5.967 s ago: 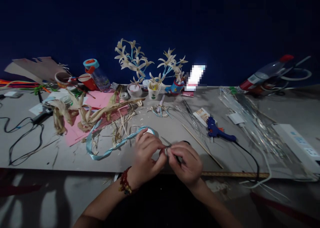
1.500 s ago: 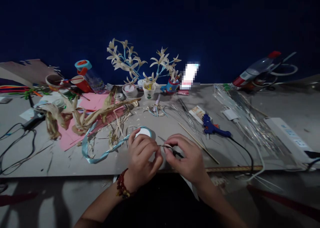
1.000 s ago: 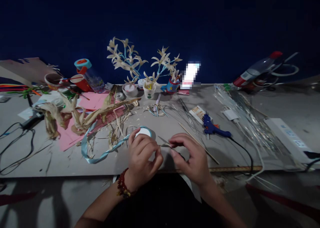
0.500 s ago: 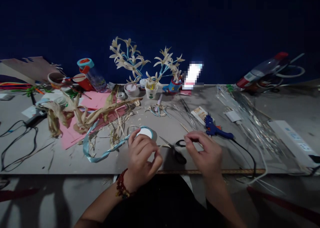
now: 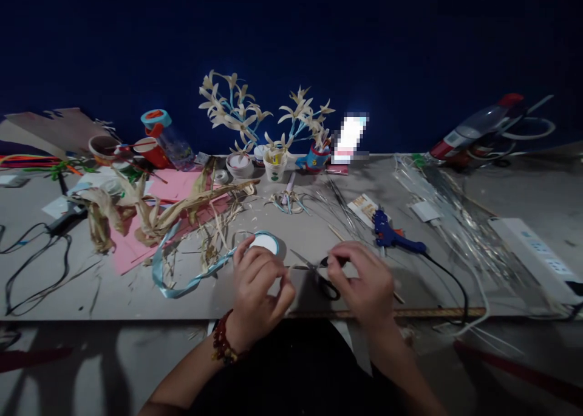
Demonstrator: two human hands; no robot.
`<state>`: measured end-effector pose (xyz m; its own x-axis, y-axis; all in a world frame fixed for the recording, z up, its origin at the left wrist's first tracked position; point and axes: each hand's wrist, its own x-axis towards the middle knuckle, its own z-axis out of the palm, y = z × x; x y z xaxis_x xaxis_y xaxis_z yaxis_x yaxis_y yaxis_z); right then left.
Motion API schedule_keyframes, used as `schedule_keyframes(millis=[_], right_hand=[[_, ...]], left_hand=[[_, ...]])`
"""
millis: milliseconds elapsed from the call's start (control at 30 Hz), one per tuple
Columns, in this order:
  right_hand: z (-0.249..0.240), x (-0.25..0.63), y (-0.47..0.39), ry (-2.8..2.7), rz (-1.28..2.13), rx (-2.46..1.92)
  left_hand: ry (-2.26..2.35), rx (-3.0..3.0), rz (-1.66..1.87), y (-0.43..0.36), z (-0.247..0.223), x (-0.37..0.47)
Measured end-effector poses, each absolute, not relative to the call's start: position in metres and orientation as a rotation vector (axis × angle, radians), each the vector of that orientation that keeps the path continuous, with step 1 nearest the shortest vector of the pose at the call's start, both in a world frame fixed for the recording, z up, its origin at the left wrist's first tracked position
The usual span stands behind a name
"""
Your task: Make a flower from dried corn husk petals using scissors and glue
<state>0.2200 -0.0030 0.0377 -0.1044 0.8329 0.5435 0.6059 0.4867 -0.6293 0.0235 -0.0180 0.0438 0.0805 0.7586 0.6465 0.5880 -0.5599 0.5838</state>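
My left hand (image 5: 262, 285) is closed in a pinch, thumb against index finger. A thin line shows near its fingertips and reaches toward my right hand (image 5: 362, 282), which is also pinched; what either holds is too small to make out. Twisted light blue ribbon (image 5: 170, 291) loops across the table and runs up to the fingers of my left hand. Behind those fingers lies a white roll with a blue edge (image 5: 266, 243), partly covered. Black-handled scissors (image 5: 330, 289) rest between my hands, blades pointing away to the left, partly hidden by my right hand.
A blue glue gun (image 5: 396, 237) lies right of my right hand, its cord curving forward. Dried corn husks (image 5: 148, 218) cover pink paper (image 5: 125, 255) on the left. Husk flowers (image 5: 248, 121) stand in cups at the back. Wires, a power strip (image 5: 537, 258) and a bottle (image 5: 478, 127) are on the right.
My right hand has moved left, closer to my left hand, and now covers part of the scissors' handle. My left hand stays nearly in place.
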Motion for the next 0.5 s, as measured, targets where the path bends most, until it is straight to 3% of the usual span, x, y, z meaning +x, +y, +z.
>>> schedule_keyframes(millis=[333, 500], right_hand=[[0.059, 0.223, 0.004, -1.916, 0.993, -0.815], [0.047, 0.215, 0.008, -1.657, 1.314, -0.862]], left_hand=[[1.019, 1.483, 1.124, -0.011, 0.031, 0.021], [0.942, 1.236, 0.995, -0.01, 0.024, 0.02]])
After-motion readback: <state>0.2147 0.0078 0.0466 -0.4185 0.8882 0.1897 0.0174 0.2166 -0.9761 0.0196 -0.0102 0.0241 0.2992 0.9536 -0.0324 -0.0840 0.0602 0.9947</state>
